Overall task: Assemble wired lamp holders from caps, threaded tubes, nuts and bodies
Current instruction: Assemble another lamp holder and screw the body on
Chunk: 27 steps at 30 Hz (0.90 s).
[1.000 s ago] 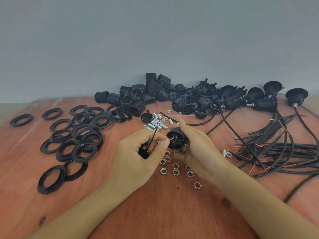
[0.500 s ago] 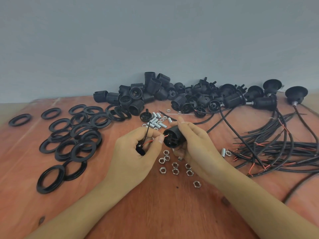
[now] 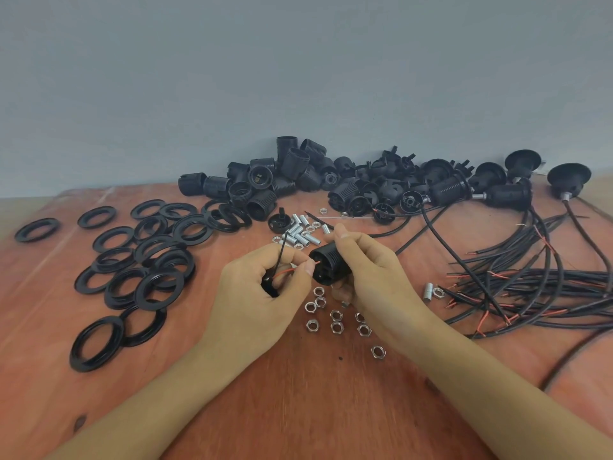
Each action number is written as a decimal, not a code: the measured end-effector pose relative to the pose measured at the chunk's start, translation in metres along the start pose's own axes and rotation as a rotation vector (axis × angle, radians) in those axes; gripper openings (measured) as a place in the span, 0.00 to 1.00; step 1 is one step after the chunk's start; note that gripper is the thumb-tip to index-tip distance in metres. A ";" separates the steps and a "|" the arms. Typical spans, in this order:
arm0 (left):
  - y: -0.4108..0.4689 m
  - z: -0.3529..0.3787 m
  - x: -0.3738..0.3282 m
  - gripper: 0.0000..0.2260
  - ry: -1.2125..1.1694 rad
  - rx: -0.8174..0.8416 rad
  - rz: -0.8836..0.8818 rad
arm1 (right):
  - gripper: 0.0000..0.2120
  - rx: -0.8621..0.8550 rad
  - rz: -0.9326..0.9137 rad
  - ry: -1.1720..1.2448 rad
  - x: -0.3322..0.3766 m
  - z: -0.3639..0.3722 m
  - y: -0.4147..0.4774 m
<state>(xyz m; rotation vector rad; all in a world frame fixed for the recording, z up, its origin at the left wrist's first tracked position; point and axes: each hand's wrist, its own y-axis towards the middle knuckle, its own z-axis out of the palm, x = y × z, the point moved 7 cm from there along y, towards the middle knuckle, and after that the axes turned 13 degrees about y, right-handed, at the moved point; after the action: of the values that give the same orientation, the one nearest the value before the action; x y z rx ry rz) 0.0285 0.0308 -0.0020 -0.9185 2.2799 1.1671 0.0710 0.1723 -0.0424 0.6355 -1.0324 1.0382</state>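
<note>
My right hand [image 3: 368,273] grips a black lamp holder body [image 3: 326,267] just above the table, its open end turned toward my left hand. My left hand [image 3: 262,290] pinches a thin red wire [image 3: 285,272] whose tip touches the body's open end; a black wire [image 3: 281,252] loops up over its fingers. A dark part sits partly hidden in the left palm. Silver threaded tubes [image 3: 300,235] lie just beyond the hands. Several metal nuts [image 3: 336,322] are scattered below them.
Black rings [image 3: 156,257] are spread over the left of the wooden table [image 3: 298,410]. A pile of black bodies and caps [image 3: 331,187] runs along the back wall. Black cables with red ends [image 3: 530,287] lie tangled at the right, beside assembled holders [image 3: 504,194].
Both hands have drifted slightly away from me. The red wire's tip has come up to the open end of the body held in my right hand.
</note>
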 end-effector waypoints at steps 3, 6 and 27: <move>0.000 0.000 0.000 0.03 -0.002 0.005 -0.005 | 0.13 0.000 -0.046 -0.006 0.003 0.000 -0.001; 0.000 0.001 0.001 0.03 0.028 0.007 0.014 | 0.11 -0.004 -0.122 -0.068 0.008 -0.001 -0.001; -0.002 0.002 -0.005 0.05 0.074 0.018 0.089 | 0.07 0.040 -0.350 -0.080 0.025 0.009 -0.012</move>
<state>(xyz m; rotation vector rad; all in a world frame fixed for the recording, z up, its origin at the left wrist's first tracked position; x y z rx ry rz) 0.0336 0.0335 -0.0010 -0.8755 2.4088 1.1655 0.0824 0.1692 -0.0153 0.8618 -0.9302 0.7326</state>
